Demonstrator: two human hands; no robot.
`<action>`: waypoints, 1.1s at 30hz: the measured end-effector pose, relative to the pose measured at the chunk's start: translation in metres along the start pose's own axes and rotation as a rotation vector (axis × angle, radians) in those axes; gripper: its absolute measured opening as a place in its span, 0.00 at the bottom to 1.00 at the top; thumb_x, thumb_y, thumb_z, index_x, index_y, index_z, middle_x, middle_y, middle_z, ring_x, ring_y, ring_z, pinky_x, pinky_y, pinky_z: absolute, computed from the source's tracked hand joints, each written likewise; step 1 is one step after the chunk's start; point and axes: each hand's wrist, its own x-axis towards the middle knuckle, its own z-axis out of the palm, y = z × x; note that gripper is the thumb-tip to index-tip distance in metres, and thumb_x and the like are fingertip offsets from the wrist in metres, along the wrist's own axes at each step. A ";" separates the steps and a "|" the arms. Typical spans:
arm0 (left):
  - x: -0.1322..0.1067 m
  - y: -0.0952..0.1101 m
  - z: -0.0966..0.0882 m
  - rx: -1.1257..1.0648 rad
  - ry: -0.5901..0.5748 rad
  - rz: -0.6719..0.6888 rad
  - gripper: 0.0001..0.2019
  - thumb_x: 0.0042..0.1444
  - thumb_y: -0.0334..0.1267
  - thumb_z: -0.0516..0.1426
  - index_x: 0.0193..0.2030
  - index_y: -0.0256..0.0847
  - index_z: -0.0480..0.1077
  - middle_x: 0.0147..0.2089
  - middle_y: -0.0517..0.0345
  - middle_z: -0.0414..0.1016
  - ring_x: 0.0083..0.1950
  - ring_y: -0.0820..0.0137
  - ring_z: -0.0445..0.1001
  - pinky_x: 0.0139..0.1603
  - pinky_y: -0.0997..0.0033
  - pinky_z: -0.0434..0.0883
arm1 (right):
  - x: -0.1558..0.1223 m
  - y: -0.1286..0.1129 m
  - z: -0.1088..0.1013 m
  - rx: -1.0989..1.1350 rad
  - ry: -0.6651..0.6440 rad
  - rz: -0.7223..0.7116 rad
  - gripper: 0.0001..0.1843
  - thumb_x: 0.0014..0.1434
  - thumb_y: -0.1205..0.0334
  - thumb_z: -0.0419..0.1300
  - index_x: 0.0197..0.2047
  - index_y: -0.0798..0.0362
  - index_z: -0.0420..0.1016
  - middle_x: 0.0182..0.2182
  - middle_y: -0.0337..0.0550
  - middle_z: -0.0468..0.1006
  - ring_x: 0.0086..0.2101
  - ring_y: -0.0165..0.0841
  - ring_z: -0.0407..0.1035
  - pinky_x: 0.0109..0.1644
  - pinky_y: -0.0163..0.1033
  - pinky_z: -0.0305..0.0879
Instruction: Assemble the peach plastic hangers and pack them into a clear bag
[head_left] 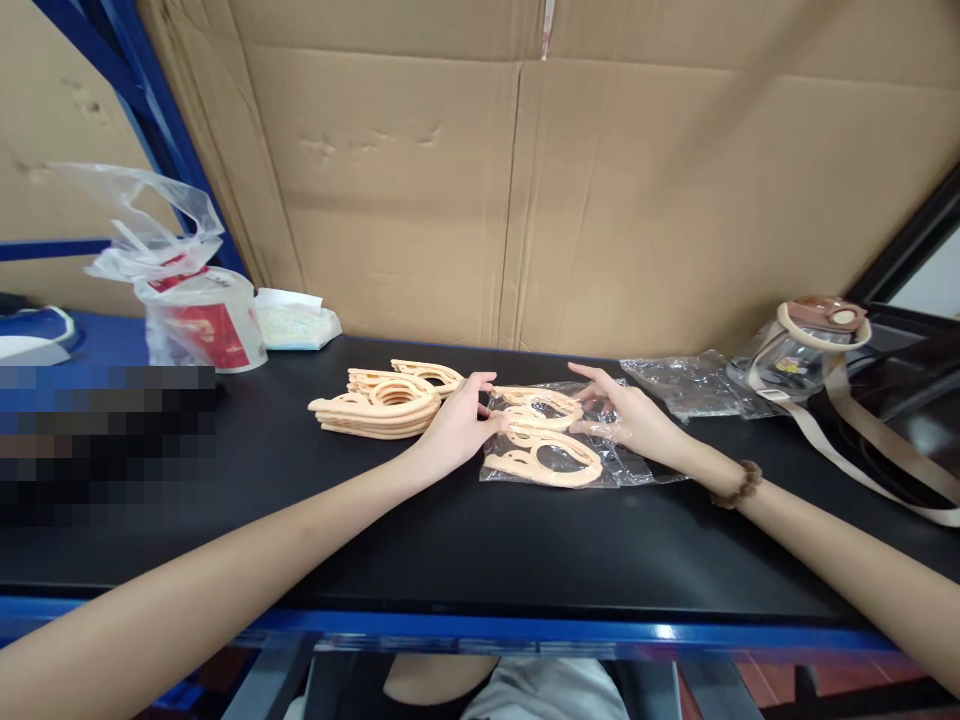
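A clear plastic bag [622, 465] lies flat on the black tabletop, with several beige curved plastic pieces [559, 472], like folded hangers, inside it. My left hand [461, 425] grips the bag's left edge, its thumb and fingers curled around the ends of the upper pieces. On the other side, my right hand [634, 415] holds the bag between thumb and fingers at the pieces' right end. Some of its fingertips are hard to make out through the shiny film. Just left of my left hand sits a stack of matching beige pieces [379, 410].
Another clear plastic bag [679, 385] lies at the back right, beside a strapped clear bottle [806, 345]. At the back left stand a bagged red-and-white tub [206, 325] and a tissue pack [296, 322]. Cardboard [390, 200] walls the back; a blue edge [480, 622] runs along the front.
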 end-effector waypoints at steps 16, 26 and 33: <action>-0.003 -0.003 -0.001 0.164 -0.037 0.165 0.15 0.62 0.40 0.50 0.54 0.41 0.63 0.59 0.48 0.63 0.64 0.61 0.60 0.65 0.56 0.58 | -0.006 0.008 -0.034 -0.154 0.005 0.070 0.39 0.58 0.47 0.59 0.68 0.45 0.48 0.42 0.43 0.80 0.41 0.40 0.74 0.45 0.46 0.70; -0.007 0.025 -0.013 0.548 0.032 0.601 0.18 0.65 0.36 0.48 0.60 0.37 0.60 0.64 0.46 0.60 0.66 0.60 0.56 0.65 0.55 0.59 | -0.007 0.017 -0.085 -0.557 0.181 0.189 0.22 0.61 0.49 0.52 0.55 0.48 0.69 0.36 0.43 0.82 0.37 0.43 0.76 0.35 0.43 0.66; -0.003 0.030 -0.033 0.677 0.074 0.643 0.17 0.64 0.38 0.48 0.58 0.36 0.64 0.62 0.46 0.64 0.65 0.59 0.58 0.65 0.56 0.57 | -0.013 0.032 -0.085 -0.585 0.128 0.218 0.20 0.62 0.46 0.52 0.50 0.49 0.72 0.36 0.42 0.82 0.36 0.41 0.75 0.34 0.41 0.65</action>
